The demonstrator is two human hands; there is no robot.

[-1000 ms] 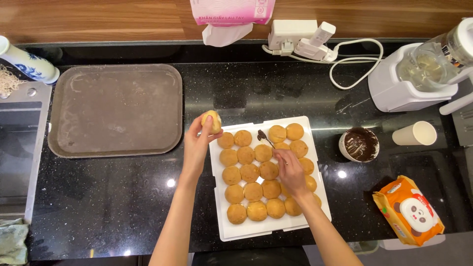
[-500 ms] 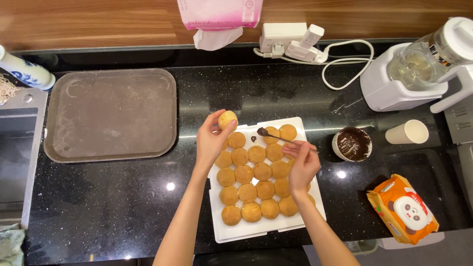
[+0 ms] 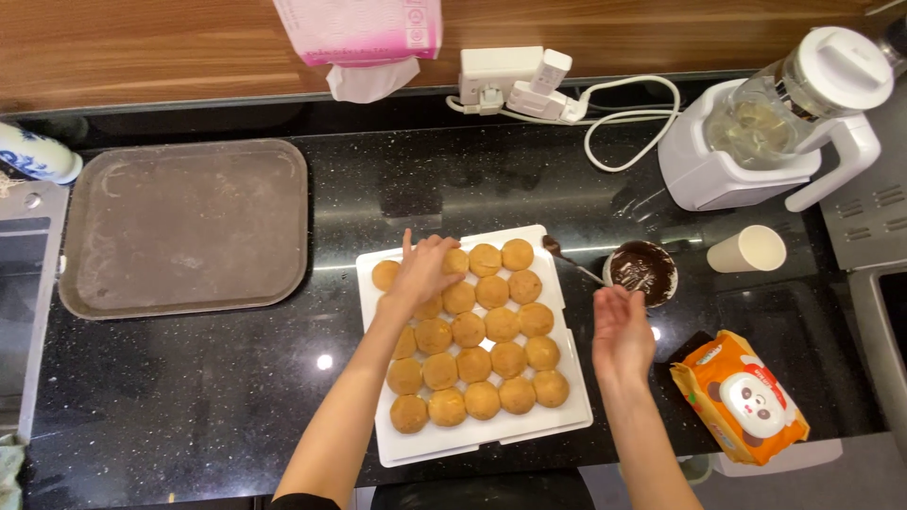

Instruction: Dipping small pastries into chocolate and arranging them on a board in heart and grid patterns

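Note:
A white tray (image 3: 378,425) on the black counter holds several round golden-brown dough balls (image 3: 487,364) in rows. My left hand (image 3: 422,271) reaches over the tray's top left corner, its fingers curled down over a dough ball in the top row; one ball (image 3: 385,275) lies just to the left of it. My right hand (image 3: 622,332) hovers off the tray's right edge with its fingers apart and nothing in it. Just beyond its fingertips stand a small bowl of dark chocolate (image 3: 642,271) and a spoon (image 3: 567,261) lying between bowl and tray.
A brown baking tray (image 3: 184,227) lies at the left. At the back right stand a white blender (image 3: 756,142) and a paper cup (image 3: 748,250). An orange wipes packet (image 3: 742,397) lies at the right front. A power strip with cable (image 3: 515,80) sits by the wall.
My left hand has lowered the dough ball from above the tray onto its top row. My right hand has let go of the spoon and moved right, off the tray.

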